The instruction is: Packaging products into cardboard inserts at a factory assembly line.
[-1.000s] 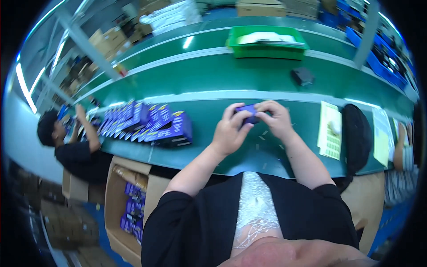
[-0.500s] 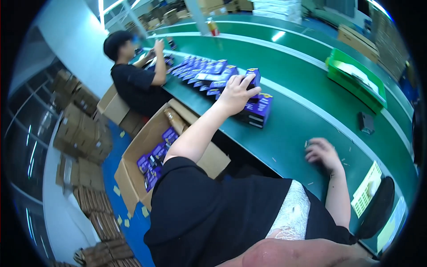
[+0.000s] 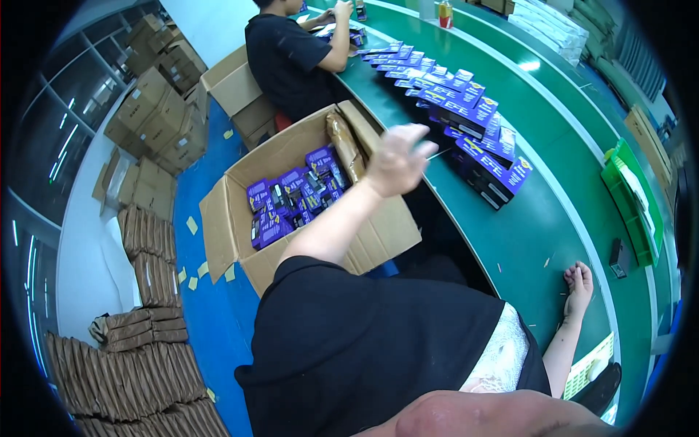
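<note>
Note row of purple boxes (image 3: 466, 109) on green bench (image 3: 524, 244), with long axis slanting from top centre down toward right of centre. See nearest box (image 3: 502, 173) at the row's lower end, with long edges running upper left to lower right. Lies to the right of left hand (image 3: 399, 164), apart from it; sits up-left of right hand (image 3: 579, 285), well apart. Record left hand as blurred, fingers parted, pointing right; right hand as curled, cannot tell if pinching anything. Find more boxes (image 3: 295, 193) at mixed angles inside open carton (image 3: 386, 237), left of centre.
</note>
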A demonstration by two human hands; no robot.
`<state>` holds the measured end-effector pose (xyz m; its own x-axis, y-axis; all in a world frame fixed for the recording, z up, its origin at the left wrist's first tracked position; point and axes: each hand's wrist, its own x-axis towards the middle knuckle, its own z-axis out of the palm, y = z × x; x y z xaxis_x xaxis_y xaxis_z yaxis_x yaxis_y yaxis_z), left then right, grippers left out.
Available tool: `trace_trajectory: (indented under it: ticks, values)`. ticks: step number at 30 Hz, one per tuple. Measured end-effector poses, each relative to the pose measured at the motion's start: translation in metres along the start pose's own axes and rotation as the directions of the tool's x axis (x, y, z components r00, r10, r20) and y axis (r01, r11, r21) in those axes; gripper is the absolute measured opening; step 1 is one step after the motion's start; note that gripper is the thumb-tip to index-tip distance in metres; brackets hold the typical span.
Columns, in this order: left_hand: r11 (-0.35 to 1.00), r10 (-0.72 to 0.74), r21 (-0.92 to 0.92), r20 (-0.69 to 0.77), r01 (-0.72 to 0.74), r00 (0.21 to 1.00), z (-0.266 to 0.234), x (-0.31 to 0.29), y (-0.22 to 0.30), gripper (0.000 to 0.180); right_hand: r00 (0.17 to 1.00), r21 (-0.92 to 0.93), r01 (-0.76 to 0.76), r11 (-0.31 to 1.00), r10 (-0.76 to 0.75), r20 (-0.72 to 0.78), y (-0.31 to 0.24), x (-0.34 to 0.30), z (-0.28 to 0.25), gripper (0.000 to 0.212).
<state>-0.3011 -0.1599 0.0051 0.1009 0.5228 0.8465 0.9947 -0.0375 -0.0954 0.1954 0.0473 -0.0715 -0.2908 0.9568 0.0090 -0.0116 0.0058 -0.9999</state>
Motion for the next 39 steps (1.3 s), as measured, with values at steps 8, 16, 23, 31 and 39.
trace_trajectory:
  ticks: [8,16,23,31,39]
  values:
    - [0.391,-0.920,0.322,0.147,0.862,0.362,-0.068,-0.177,-0.183,0.032,0.999,-0.008,0.006,1.000,-0.006,-0.046,0.010,0.008,-0.007,0.020]
    - [0.312,-0.943,0.269,0.204,0.911,0.263,0.029,-0.194,-0.192,0.032,0.987,-0.144,-0.041,0.989,0.018,-0.158,0.010,0.006,-0.009,0.020]
    - [0.232,-0.951,0.213,0.253,0.949,0.176,0.082,-0.216,-0.203,0.033,0.977,-0.170,-0.065,0.983,0.028,-0.212,0.014,0.004,-0.010,0.020]
    - [0.043,-0.988,0.210,0.152,0.977,0.010,0.114,-0.229,-0.229,0.034,0.962,-0.247,-0.090,0.965,0.020,-0.273,0.013,0.004,-0.022,0.020]
    - [-0.124,-0.983,0.152,0.114,0.981,-0.142,0.118,-0.255,-0.255,0.035,0.971,-0.201,-0.059,0.978,0.010,-0.237,0.018,0.011,-0.021,0.020]
